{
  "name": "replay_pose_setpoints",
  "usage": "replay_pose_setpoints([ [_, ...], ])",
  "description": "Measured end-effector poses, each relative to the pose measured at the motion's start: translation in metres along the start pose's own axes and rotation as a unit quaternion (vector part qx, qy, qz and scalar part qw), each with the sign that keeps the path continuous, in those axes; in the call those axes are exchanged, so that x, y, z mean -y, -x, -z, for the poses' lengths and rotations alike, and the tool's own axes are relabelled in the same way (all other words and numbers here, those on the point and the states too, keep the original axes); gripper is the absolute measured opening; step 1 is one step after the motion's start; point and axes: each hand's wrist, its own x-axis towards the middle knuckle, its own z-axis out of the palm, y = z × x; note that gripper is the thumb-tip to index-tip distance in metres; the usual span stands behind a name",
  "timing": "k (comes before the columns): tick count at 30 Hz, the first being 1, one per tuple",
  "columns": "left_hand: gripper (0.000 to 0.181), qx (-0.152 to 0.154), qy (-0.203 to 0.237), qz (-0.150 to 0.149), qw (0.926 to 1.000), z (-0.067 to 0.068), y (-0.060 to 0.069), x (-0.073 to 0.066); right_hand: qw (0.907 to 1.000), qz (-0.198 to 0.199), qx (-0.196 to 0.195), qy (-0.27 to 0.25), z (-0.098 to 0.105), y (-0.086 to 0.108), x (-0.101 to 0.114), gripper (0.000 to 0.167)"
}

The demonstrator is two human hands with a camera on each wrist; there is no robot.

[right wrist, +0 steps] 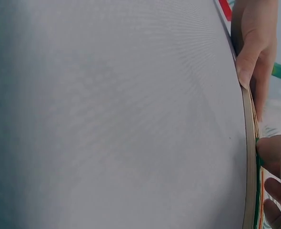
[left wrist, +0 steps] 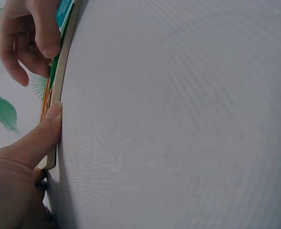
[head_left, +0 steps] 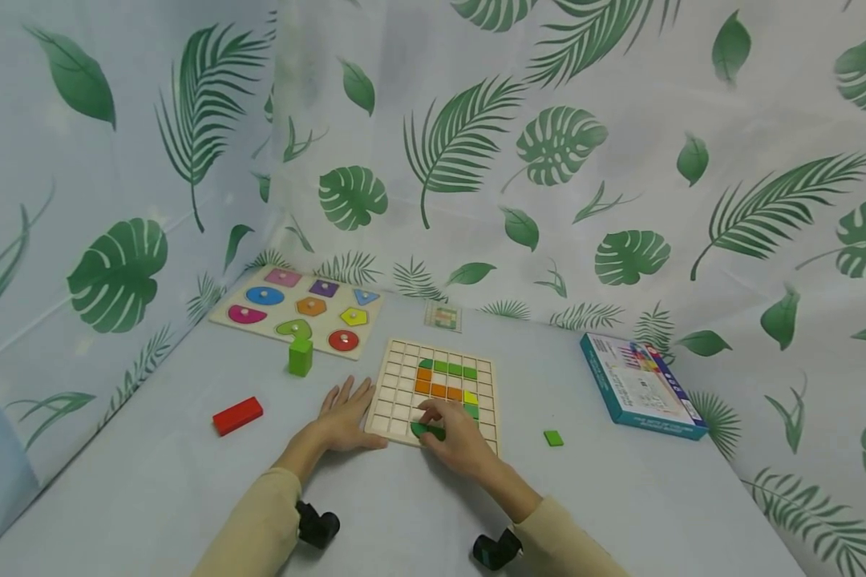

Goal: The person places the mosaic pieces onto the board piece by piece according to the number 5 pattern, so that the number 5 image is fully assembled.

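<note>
A wooden grid board [head_left: 385, 401] lies on the table with green, orange and yellow pieces in its cells. My left hand [head_left: 344, 421] lies flat at the board's near left corner with fingers spread. In the left wrist view its thumb [left wrist: 43, 136] presses along the board's edge. My right hand [head_left: 456, 439] pinches a dark green rounded piece [head_left: 420, 429] at the board's near edge. From the right wrist view, the thumb [right wrist: 274, 149] touches this green piece; its far side is hidden.
A shape puzzle board [head_left: 306, 276] with knobbed pieces lies at the back left. Nearer are a green block [head_left: 301, 357] and a red block [head_left: 237, 416]. A small pattern card [head_left: 443, 317] lies behind the grid. To the right are a small green tile [head_left: 553, 438] and a flat box [head_left: 642, 389].
</note>
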Motion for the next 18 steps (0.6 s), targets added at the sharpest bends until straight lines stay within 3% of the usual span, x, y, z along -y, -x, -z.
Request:
replay_pose_setpoints([
  [18, 0.097, 0.003, 0.002, 0.004, 1.0000, 0.0004, 0.0000, 0.0001, 0.9999, -0.005, -0.014, -0.006, 0.0003, 0.0012, 0.0039, 0.040],
])
